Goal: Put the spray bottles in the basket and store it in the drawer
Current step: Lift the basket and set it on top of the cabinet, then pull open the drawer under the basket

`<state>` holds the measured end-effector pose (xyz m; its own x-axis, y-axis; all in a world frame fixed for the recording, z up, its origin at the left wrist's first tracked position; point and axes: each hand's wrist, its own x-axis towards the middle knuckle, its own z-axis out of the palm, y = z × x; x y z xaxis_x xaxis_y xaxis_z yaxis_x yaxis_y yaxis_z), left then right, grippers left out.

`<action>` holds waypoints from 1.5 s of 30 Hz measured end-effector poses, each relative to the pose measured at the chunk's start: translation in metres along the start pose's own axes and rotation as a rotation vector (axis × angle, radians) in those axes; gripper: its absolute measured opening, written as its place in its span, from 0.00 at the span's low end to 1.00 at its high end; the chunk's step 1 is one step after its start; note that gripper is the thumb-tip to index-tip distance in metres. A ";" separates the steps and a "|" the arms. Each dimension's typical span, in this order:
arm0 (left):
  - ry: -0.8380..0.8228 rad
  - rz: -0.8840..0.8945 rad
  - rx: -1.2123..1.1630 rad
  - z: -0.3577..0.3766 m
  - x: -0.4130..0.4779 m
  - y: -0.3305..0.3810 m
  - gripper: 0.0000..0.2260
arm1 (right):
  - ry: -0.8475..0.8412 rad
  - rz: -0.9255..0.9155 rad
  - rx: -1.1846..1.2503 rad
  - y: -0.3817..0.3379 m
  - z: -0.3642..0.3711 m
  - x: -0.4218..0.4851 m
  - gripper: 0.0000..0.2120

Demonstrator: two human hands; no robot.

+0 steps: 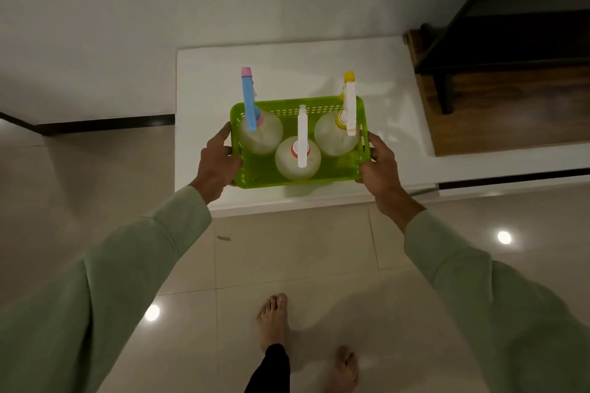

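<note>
A bright green plastic basket [255, 174] sits over the front part of a white ledge [204, 80]; whether it rests on the ledge or is lifted I cannot tell. Three clear spray bottles stand upright inside it: one with a blue and pink head [248, 99] at the left, one with a white head [302, 137] at the front middle, one with a white and yellow head [349, 105] at the right. My left hand [217, 163] grips the basket's left side. My right hand [380, 166] grips its right side.
A dark wooden staircase [498, 105] rises at the right of the ledge. A white wall with a dark skirting strip [102, 123] runs on the left. Glossy beige floor tiles [287, 252] lie below, with my bare feet [274, 319] on them. No drawer is in view.
</note>
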<state>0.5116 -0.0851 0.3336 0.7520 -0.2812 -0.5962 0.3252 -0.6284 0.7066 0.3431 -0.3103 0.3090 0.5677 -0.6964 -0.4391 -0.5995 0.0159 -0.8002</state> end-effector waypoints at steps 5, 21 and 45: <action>0.025 0.032 0.025 -0.005 0.018 -0.003 0.33 | 0.017 0.009 0.025 -0.004 0.014 0.009 0.28; 0.212 -0.311 -0.473 0.073 -0.066 -0.156 0.08 | 0.258 0.539 0.570 0.130 0.040 -0.075 0.04; 0.037 -0.506 -1.515 0.163 0.135 -0.297 0.44 | 0.016 0.667 1.420 0.292 0.160 0.099 0.49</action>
<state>0.4235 -0.0545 -0.0190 0.4002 -0.2459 -0.8828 0.7606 0.6264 0.1703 0.3152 -0.2596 -0.0336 0.4153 -0.2956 -0.8603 0.2757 0.9422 -0.1906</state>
